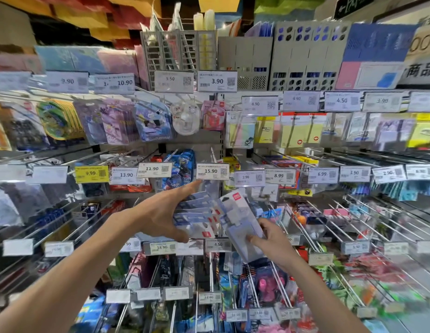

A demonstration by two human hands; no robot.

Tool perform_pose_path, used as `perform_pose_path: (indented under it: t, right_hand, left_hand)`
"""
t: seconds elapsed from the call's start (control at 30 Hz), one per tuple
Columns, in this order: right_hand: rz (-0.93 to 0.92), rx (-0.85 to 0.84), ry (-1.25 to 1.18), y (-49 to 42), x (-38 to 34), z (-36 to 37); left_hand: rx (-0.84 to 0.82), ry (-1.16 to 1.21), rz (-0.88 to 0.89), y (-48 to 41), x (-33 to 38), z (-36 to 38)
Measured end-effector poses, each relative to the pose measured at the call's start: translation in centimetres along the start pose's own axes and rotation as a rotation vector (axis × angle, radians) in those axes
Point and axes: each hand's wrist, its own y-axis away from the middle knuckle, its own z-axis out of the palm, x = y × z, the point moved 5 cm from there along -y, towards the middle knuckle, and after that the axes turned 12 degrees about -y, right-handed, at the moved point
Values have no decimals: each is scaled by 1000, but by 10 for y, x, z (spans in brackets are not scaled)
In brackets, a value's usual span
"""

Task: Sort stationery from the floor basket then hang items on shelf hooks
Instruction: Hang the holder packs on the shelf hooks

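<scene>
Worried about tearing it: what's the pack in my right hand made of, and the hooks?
The pack in the right hand looks like clear glossy plastic over printed card: see-through, with glare. The hooks look like thin shiny metal wire, silvery, probably steel.

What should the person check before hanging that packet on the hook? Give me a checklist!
1. Right hand has a grip on the packet: ok, the thumb pinches its lower front.
2. Left hand steadies the hanging packets: ok, it touches them with fingers spread.
3. Packet's top end faces up: ok, the red logo is uppermost, and the packet is tilted.
4. Packet's hang hole lines up with the hook tip: cannot tell, both are blurred or hidden.
5. It belongs on this hook: cannot tell. The 15.90 tag sits just above, but the packet's print is too blurred to match.
</scene>
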Motion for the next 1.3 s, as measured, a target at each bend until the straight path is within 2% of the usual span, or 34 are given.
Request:
perform_pose_path:
  t: [0.27,0.5,0.67,1.03,1.17,1.3]
  right_hand:
    - [-51,16,-132,-14,-25,27]
    - [-98,1,-283,-24,-30,46]
    - [-147,58,-298,-31,-28,52]
    - [-133,93,-284,-43,-11,57]
    - [-114,108,-149,-56,-11,60]
    - [-23,193,29,-85,-14,61]
  left_hand:
    - [181,-26,51,-1,-3,-22]
    - [168,-26,73,-10,-5,-24]
    - [165,-28,86,-11,-7,-22]
    - [171,-21,87,-11,-8,-22]
    - [170,0,86,-14,-8,-21]
    - [176,34,81,-16,-12,-18]
